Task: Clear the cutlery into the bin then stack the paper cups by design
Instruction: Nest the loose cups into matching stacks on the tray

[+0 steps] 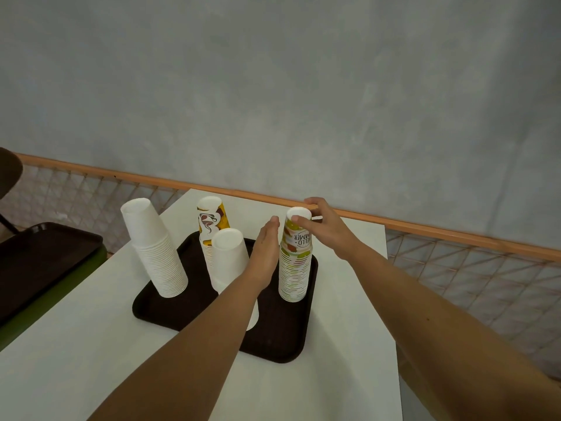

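Several stacks of upturned paper cups stand on a dark brown tray (pixel 273 338). At its right side rises a tall stack with a green and red "Hello Summer" print (pixel 295 262). My right hand (pixel 324 227) holds the top cup of that stack, thumb in front and fingers behind. My left hand (pixel 267 253) is flat with straight fingers against the stack's left side. A plain white stack (pixel 229 256) stands just left of my left hand, partly hidden by my forearm. Behind it is a yellow and brown patterned stack (pixel 211 229). A tall white stack (pixel 156 253) leans at the tray's left.
The tray sits on a white table (pixel 91 344) against a grey wall. An orange rail (pixel 440 230) with mesh below runs behind the table. Another dark tray (pixel 39 256) lies on a green surface at the left.
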Action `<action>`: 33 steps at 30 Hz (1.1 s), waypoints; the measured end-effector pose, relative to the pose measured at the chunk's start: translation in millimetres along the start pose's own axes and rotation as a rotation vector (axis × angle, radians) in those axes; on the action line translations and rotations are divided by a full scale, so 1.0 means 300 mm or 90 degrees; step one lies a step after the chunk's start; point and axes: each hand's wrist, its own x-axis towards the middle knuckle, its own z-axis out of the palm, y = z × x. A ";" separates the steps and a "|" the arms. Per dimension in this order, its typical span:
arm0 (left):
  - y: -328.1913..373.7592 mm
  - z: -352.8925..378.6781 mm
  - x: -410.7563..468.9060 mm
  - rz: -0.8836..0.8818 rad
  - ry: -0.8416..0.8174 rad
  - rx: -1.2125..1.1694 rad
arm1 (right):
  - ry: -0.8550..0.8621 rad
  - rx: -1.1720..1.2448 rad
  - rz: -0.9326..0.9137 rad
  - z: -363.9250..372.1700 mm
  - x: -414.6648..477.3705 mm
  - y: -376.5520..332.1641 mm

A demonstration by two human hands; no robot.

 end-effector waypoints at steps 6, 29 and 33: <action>0.063 -0.002 -0.072 0.144 0.032 0.020 | 0.144 -0.007 -0.088 -0.013 -0.036 -0.090; -0.052 -0.644 -0.175 0.271 0.285 0.040 | -0.061 -0.036 -0.112 0.620 -0.202 -0.374; -0.189 -0.792 -0.134 0.194 0.282 0.070 | -0.117 -0.106 -0.007 0.747 -0.193 -0.305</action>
